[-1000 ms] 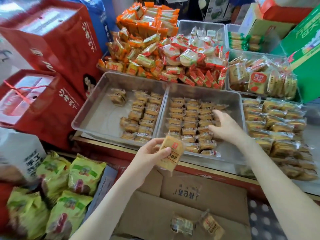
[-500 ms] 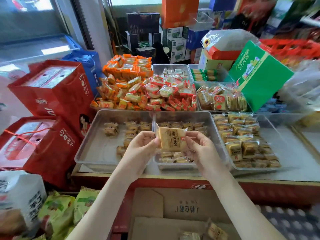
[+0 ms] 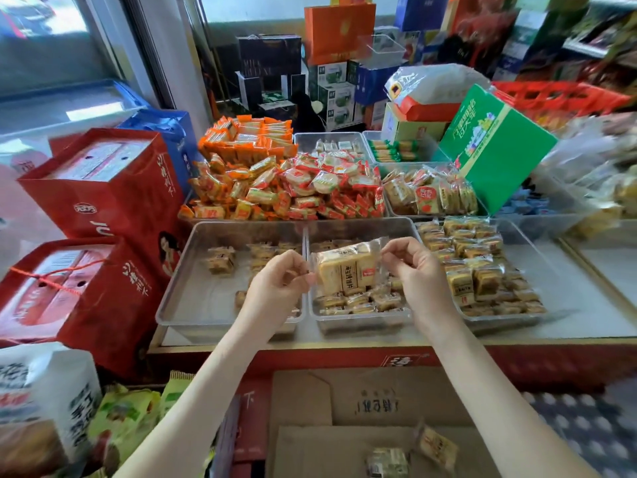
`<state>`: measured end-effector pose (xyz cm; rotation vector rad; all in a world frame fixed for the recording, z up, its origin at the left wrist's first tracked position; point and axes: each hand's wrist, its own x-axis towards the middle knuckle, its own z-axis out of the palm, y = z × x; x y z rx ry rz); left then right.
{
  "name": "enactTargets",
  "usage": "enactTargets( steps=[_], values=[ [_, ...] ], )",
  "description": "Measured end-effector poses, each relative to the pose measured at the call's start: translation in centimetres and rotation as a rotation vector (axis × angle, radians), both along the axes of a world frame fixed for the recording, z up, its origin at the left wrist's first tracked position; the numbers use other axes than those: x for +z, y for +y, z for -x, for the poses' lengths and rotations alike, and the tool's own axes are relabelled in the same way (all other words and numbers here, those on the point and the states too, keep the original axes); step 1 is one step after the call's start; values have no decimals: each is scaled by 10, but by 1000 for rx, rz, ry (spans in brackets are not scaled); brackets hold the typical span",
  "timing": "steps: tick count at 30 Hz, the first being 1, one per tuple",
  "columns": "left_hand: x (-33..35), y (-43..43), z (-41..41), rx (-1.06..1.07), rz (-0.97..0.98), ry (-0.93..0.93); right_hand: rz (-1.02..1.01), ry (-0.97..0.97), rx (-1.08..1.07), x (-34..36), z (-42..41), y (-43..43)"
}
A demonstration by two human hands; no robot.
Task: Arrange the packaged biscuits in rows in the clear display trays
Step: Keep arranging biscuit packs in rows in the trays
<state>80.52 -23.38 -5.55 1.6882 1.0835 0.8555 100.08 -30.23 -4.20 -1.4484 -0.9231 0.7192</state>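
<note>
step in hand, as judged: orienting one packaged biscuit (image 3: 346, 270), held in the air above the middle clear tray (image 3: 344, 227) with left hand (image 3: 275, 288) and right hand (image 3: 418, 270) each pinching a wrapper edge; the next move probably calls for lowering it flat into a row

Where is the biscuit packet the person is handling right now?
In the head view, the biscuit packet is held at centre frame, its wrapper ends pinched by the left hand and right hand, over the middle clear tray.
</note>
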Motion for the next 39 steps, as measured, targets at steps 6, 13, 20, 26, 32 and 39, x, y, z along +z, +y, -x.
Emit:
enactTargets(
  steps=[6,13,20,26,32,39],
  values=[
    [-5,-9,-2,-31,-823,73,-343,-307,121,6,-10,-14],
    [-10,-14,-9,-126,-838,187,-591,-986,284,-11,-41,-14],
    [-41,2,-36,-320,-512,243,-413,-1147,167,-30,-80,9],
    [-105,34,-49,-208,-433,670,501,-1252,194,-65,-151,44],
    [-160,71,-54,-216,-447,959,823,-1573,435,-131,-163,97],
    [-191,81,-51,-242,-406,950,882,-1658,427,-191,-165,124]
  ],
)
